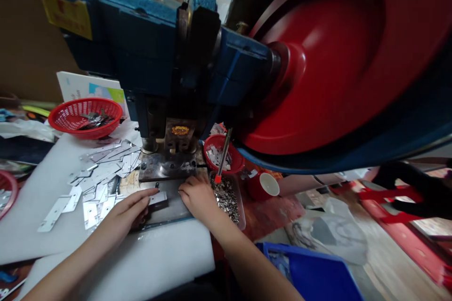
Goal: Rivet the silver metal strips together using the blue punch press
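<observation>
My left hand (132, 209) is closed around the left end of a small flat metal plate (158, 197), which lies on a dark block at the front of the press bed (173, 209). My right hand (197, 197) rests at the right side of that bed, fingers bent and drawn together; whatever they hold, if anything, is hidden. Just behind both hands is the dark steel die (167, 168) of a blue press (141, 42). Loose metal plates with holes (106, 167) lie heaped left of the bed. A clear tub of small metal parts (228, 200) stands beside my right wrist.
A red basket (84, 134) with metal pieces stands back left, another red basket (240, 162) behind the tub. A pen-like rod with a red tip (223, 155) leans over the tub. The large red flywheel (339, 56) overhangs the right. A blue bin (318, 277) sits lower right.
</observation>
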The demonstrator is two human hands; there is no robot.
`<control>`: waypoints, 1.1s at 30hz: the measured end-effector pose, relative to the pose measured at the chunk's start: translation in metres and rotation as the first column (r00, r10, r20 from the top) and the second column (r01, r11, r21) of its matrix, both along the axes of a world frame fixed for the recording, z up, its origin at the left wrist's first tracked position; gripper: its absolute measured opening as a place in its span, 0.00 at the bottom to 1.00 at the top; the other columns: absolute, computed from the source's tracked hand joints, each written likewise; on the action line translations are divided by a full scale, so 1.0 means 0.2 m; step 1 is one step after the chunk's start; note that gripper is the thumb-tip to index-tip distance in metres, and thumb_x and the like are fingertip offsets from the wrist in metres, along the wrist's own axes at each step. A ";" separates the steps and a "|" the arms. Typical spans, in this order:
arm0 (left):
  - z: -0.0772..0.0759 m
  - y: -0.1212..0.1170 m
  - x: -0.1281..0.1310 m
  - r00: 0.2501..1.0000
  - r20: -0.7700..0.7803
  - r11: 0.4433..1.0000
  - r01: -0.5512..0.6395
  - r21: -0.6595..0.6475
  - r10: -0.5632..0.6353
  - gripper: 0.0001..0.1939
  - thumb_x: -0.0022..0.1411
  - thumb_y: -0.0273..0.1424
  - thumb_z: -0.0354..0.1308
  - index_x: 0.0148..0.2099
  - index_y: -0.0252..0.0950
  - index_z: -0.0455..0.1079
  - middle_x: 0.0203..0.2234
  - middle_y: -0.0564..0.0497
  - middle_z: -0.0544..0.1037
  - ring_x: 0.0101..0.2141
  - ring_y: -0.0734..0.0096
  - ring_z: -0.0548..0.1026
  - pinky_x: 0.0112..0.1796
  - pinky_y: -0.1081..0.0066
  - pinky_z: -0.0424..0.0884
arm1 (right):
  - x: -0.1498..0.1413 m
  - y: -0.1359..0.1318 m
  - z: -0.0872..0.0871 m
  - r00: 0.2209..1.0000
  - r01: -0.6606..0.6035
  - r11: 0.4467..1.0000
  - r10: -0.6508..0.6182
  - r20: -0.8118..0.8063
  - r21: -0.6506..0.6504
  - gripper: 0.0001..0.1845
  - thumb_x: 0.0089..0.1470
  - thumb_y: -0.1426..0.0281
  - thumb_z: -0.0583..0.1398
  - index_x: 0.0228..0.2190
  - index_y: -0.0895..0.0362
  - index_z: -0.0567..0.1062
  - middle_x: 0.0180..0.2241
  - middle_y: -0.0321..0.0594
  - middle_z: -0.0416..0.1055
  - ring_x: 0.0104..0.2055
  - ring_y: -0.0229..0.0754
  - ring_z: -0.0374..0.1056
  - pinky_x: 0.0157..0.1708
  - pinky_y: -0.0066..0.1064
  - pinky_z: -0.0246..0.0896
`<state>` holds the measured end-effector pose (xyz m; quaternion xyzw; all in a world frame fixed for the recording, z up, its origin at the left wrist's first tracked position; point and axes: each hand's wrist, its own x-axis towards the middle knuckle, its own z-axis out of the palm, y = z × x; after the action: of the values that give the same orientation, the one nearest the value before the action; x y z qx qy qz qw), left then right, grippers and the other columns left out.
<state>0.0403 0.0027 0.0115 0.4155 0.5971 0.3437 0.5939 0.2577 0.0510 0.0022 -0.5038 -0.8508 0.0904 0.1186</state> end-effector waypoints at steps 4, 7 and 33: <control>0.01 0.02 -0.01 1.000 0.008 1.000 -0.027 -0.014 0.027 0.36 0.49 0.50 0.59 0.57 0.38 0.64 0.20 0.56 0.69 0.19 0.73 0.65 0.18 0.73 0.58 | -0.04 0.03 0.04 0.995 0.060 0.998 -0.057 -0.078 0.033 0.05 0.54 0.70 0.59 0.31 0.52 0.77 0.34 0.37 0.72 0.40 0.44 0.63 0.42 0.35 0.55; 0.00 0.04 -0.02 0.996 0.001 0.993 -0.086 -0.077 0.087 0.32 0.49 0.49 0.60 0.54 0.38 0.68 0.23 0.53 0.73 0.21 0.71 0.70 0.20 0.73 0.63 | -0.09 0.11 0.09 0.980 0.123 0.986 -0.103 -0.172 0.108 0.07 0.56 0.70 0.58 0.33 0.52 0.77 0.35 0.39 0.71 0.40 0.44 0.63 0.42 0.35 0.54; -0.02 0.54 0.17 0.827 -0.482 0.815 0.052 0.578 0.289 0.16 0.55 0.37 0.52 0.40 0.35 0.75 0.42 0.42 0.75 0.48 0.53 0.70 0.51 0.55 0.63 | -0.17 0.37 0.03 0.793 0.258 0.966 -0.192 -0.578 0.033 0.06 0.51 0.75 0.61 0.34 0.56 0.76 0.40 0.43 0.69 0.44 0.45 0.66 0.47 0.36 0.61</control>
<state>0.0735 0.1102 0.0079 0.6136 0.6375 0.4094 0.2225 0.2228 0.1247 0.0077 -0.5438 -0.7138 0.1751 0.4051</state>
